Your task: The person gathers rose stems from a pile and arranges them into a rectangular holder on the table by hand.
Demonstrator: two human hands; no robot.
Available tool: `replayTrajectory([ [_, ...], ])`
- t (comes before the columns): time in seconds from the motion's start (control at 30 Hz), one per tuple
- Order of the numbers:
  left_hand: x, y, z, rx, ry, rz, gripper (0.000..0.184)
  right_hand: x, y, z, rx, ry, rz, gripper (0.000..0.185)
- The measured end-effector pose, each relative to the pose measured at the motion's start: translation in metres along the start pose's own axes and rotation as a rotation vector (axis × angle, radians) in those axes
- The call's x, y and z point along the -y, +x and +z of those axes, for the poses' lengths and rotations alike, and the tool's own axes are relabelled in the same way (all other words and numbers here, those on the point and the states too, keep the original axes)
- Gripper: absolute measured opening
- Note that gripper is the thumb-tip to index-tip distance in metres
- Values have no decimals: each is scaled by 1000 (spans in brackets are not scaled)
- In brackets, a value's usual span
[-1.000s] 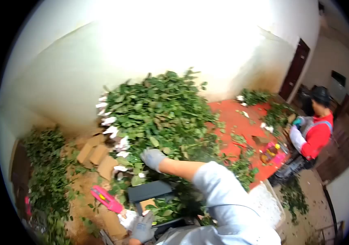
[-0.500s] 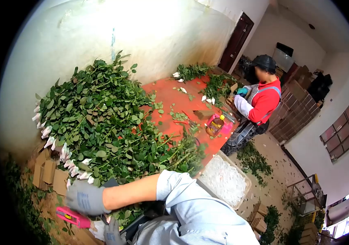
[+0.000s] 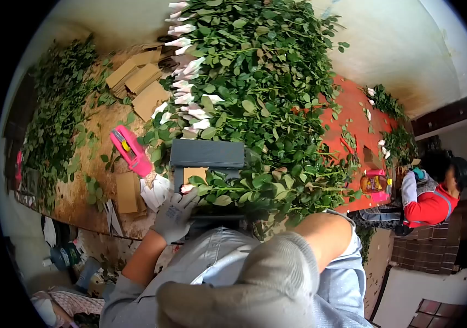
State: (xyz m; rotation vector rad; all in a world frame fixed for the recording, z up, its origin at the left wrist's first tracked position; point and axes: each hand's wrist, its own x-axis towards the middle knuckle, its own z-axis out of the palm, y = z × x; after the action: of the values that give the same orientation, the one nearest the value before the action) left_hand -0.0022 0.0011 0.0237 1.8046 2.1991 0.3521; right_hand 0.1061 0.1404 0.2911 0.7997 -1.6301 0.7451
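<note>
My left hand (image 3: 172,220), in a grey-white glove, lies at the near side of a dark grey stand (image 3: 207,153). Its fingers are stretched out beside a pale rose bud (image 3: 188,188), whose leafy stem runs right along the stand. Under that bud shows a piece of brown cardboard (image 3: 195,174). My right hand (image 3: 244,290), also gloved, is large and close to the camera in front of my shirt; its fingers are not clear. A pink tool with a yellow inner part (image 3: 130,151) lies left of the stand, near white paper pieces (image 3: 156,192).
A large heap of leafy roses (image 3: 266,71) lies beyond the stand, pale buds to the left. Cardboard pieces (image 3: 148,90) and cut foliage (image 3: 61,115) cover the left side. A co-worker in red (image 3: 430,205) stands right, near a bottle (image 3: 374,184) on the red tabletop (image 3: 348,120).
The view has swung left and down. My right hand has come back from beside the pink tool and rose buds to close in front of the camera. My left hand shows more fully now.
</note>
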Motion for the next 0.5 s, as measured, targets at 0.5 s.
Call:
replayTrajectory([
  [0.5,5,-6,17,-82,18,-27,58,-101,14,-75,547,-474,345,27],
])
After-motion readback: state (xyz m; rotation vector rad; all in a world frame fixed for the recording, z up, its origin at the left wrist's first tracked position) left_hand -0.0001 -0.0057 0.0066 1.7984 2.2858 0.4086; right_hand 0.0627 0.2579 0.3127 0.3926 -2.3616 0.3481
